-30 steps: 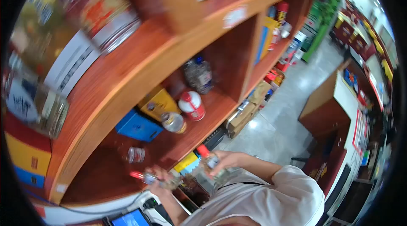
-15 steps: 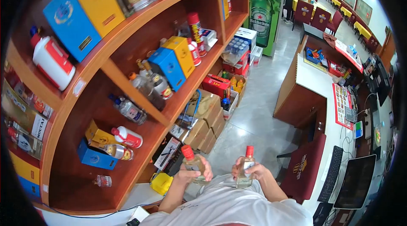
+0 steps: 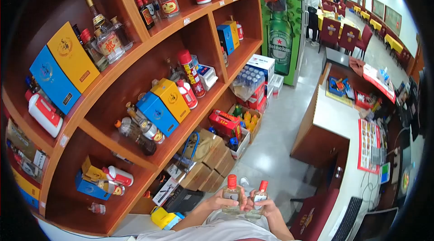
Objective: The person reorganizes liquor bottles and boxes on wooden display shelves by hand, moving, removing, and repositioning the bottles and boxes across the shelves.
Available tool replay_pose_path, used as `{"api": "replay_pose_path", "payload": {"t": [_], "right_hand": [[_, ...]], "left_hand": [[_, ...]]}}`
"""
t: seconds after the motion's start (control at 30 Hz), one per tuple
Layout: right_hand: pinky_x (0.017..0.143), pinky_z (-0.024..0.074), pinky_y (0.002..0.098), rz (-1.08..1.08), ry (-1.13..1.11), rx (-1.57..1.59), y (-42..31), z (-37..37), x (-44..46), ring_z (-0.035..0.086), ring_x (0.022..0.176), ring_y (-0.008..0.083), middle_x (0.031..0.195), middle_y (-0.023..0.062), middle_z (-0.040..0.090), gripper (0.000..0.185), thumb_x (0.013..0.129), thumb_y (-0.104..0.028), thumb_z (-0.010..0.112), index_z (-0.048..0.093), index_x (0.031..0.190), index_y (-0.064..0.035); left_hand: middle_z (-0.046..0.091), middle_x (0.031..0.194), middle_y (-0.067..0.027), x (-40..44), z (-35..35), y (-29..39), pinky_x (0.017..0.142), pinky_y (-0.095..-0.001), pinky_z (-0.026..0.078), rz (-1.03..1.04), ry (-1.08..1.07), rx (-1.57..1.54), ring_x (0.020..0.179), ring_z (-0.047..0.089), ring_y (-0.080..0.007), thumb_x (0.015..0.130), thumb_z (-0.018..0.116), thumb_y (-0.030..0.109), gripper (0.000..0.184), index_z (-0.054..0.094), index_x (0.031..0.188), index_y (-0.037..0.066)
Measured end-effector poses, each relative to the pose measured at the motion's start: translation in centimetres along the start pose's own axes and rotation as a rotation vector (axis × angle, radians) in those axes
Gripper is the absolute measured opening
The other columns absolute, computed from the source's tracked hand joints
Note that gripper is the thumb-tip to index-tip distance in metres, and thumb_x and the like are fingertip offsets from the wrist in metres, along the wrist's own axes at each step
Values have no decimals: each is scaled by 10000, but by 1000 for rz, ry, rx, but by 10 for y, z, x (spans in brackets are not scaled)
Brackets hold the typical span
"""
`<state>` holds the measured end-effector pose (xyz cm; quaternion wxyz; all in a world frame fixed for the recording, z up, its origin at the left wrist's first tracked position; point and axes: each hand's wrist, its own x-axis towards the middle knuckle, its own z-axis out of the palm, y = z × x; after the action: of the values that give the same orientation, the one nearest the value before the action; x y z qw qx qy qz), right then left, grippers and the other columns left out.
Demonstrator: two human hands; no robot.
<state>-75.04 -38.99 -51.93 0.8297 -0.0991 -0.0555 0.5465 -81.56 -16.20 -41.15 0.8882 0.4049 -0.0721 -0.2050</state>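
Observation:
In front of my body, low in the head view, two small flat clear glass bottles with red caps stand side by side. My left hand [image 3: 217, 201] is closed round the left bottle [image 3: 231, 197], its thumb across the front. The right bottle [image 3: 258, 200] is gripped by my right hand [image 3: 270, 206], thumb over its pale label. Both are upright, the right one leaning slightly right. Fingers of both hands meet or nearly meet between the bottles; whether they touch is hard to tell.
A curved wooden shelf [image 3: 117, 91] with liquor bottles and blue-yellow boxes [image 3: 158, 113] fills the left. Cardboard boxes [image 3: 202, 177] and a yellow container [image 3: 163, 217] stand below. On the right are a counter [image 3: 332, 119], a maroon chair [image 3: 316, 214] and a keyboard [image 3: 347, 217]. A person [image 3: 313, 10] stands far back.
My hands have come closer together, bringing the two bottles almost side by side. The head view has tilted upward, so more of the upper shelves shows.

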Motion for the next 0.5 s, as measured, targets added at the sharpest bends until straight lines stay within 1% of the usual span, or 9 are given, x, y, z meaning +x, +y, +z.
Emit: {"api": "replay_pose_path", "payload": {"t": [0.1, 0.13, 0.2, 0.23, 0.27, 0.3, 0.37, 0.4, 0.5], "right_hand": [[830, 509, 536, 61, 5, -131, -40, -7, 41, 623, 903, 334, 977, 180, 638, 364, 795, 41, 687, 596, 1138, -36], [822, 513, 519, 76, 81, -135, -57, 5, 54, 625, 898, 326, 982, 178, 638, 388, 765, 75, 696, 593, 1123, -31], [826, 515, 507, 83, 117, -240, -96, 6, 82, 626, 900, 317, 970, 169, 636, 397, 748, 80, 702, 590, 1112, -32], [828, 517, 501, 92, 143, -294, -117, 9, 92, 627, 902, 313, 964, 164, 635, 401, 739, 83, 704, 589, 1106, -33], [836, 524, 488, 128, 82, -224, -138, 17, 103, 631, 891, 298, 938, 142, 630, 420, 717, 96, 702, 581, 1098, -33], [835, 525, 486, 146, 97, -258, -157, 24, 109, 632, 888, 296, 929, 138, 628, 421, 716, 92, 705, 579, 1098, -34], [833, 527, 481, 188, 79, -338, -198, 37, 141, 633, 883, 293, 911, 129, 623, 424, 713, 85, 709, 576, 1098, -36], [809, 519, 490, 163, 136, -501, -218, 40, 159, 632, 851, 317, 883, 136, 621, 424, 705, 63, 714, 592, 1094, -55], [800, 531, 498, 135, 130, -601, -276, 71, 219, 657, 864, 333, 886, 141, 636, 418, 695, 35, 732, 581, 1076, -52]], "left_hand": [[630, 982, -136, 41, -33, 16, 831, -449, 516, 2, 36, -27, 904, 643, -252, 851, 670, -1, 416, 501, 1228, 45], [635, 989, -126, 54, -48, 17, 832, -434, 520, 32, 19, -41, 917, 645, -238, 857, 674, 6, 418, 500, 1236, 37], [645, 1002, -104, 93, -81, 31, 835, -406, 527, 107, -40, -64, 944, 650, -210, 868, 682, 20, 424, 499, 1250, 20], [636, 986, -110, 112, -87, 45, 830, -421, 523, 127, -10, -50, 924, 646, -223, 859, 677, 9, 422, 504, 1243, 29], [627, 969, -116, 128, -91, 61, 825, -436, 518, 145, 29, -45, 904, 642, -235, 850, 672, -2, 421, 509, 1235, 38], [618, 953, -121, 138, -95, 70, 820, -451, 514, 156, 83, -41, 884, 638, -248, 840, 667, -13, 421, 514, 1228, 46], [617, 938, -119, 163, -116, 90, 797, -466, 518, 270, 18, -65, 879, 637, -263, 833, 672, -21, 426, 529, 1225, 66], [617, 931, -119, 171, -121, 104, 792, -471, 519, 308, 21, -56, 876, 637, -267, 832, 674, -21, 424, 534, 1222, 69], [620, 900, -119, 181, -128, 149, 783, -475, 522, 419, 116, -14, 852, 642, -276, 814, 710, -24, 416, 551, 1188, 65]]}}
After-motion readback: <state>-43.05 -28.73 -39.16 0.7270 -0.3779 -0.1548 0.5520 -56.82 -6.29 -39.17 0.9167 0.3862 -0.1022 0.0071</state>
